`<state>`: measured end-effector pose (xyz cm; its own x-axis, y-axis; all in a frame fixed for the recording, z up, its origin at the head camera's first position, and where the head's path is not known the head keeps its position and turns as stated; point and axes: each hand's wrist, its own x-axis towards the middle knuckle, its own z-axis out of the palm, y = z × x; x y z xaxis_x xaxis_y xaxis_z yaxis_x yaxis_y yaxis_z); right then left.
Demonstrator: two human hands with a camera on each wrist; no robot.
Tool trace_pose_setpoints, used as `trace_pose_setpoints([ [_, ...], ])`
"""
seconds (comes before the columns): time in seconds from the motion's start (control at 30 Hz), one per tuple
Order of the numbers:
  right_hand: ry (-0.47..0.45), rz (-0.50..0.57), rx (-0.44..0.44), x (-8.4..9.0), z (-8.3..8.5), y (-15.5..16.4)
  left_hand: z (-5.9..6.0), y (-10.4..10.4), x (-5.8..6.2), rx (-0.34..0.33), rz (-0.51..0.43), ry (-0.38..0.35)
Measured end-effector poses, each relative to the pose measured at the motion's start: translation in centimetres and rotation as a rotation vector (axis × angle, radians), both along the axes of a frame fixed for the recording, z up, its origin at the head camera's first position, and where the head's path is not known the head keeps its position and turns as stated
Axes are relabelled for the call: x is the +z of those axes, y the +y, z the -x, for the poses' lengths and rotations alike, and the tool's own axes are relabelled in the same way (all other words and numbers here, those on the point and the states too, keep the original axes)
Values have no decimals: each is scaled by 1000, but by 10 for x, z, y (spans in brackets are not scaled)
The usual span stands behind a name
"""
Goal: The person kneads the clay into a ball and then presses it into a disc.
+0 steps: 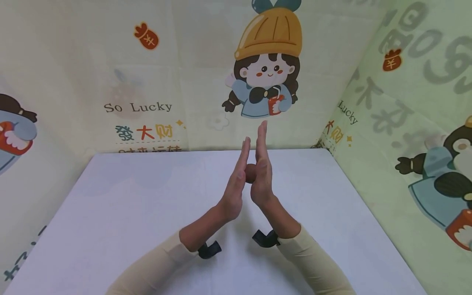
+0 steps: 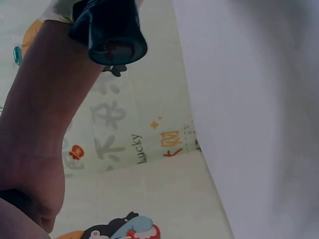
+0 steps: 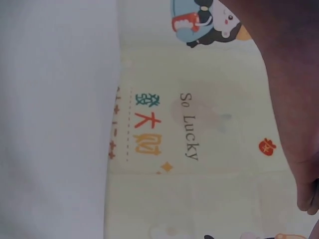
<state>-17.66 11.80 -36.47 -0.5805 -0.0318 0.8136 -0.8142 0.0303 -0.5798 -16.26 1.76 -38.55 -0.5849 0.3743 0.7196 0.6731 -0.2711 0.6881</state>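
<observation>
Above the middle of the white tabletop (image 1: 129,213), a small brown ball (image 1: 251,173) is pressed between two flat palms. The left hand (image 1: 236,186) and the right hand (image 1: 262,174) are held upright, palm to palm, with the fingers (image 1: 262,135) kept straight and pointed up toward the far wall. Only a little of the ball is seen in the gap. Cartoon cloth (image 1: 147,82) is hung behind and at both sides.

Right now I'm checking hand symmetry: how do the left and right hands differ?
The right hand reaches higher, its fingertips above those of the left hand. The left hand leans right, while the right hand stands more upright. Both have straight fingers and press a small brown lump between their palms above the white table.
</observation>
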Motion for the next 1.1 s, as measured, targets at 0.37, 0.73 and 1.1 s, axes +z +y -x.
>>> trace_pose_setpoints([
  [0.37, 1, 7, 78, -13, -1, 0, -4, -1, 5, 32, -38, 34],
  [0.73, 10, -25, 115, -29, -5, -12, 5, -9, 12, 87, -102, 13],
  [1.1, -11, -63, 125, -41, -9, -23, 19, -19, 22, 121, -185, -14],
])
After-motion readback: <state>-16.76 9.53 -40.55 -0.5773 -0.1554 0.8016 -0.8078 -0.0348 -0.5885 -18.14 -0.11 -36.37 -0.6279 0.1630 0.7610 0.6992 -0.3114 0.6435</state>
